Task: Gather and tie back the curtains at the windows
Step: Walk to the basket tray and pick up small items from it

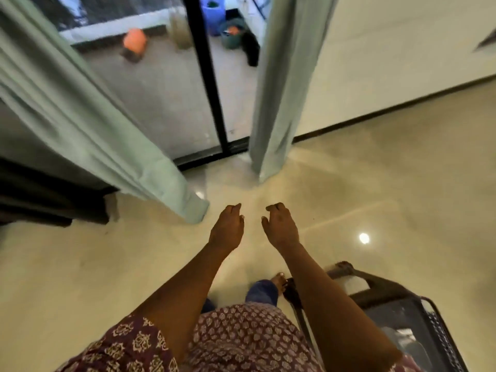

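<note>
Two pale green curtains hang at a glass door with a black frame point(206, 76). The left curtain point(80, 114) slants down to the floor, its hem close to my left hand. The right curtain point(281, 84) hangs bunched by the wall, farther ahead. My left hand point(228, 229) and my right hand point(280, 226) reach forward side by side over the floor, fingers loosely curled, holding nothing and touching neither curtain.
A dark piece of furniture point(48, 200) stands at the left behind the left curtain. A dark framed chair point(397, 315) is at my right leg. Beyond the glass, a balcony holds an orange object point(135, 41) and buckets point(214, 14). Glossy beige floor point(375, 183) spreads to the right.
</note>
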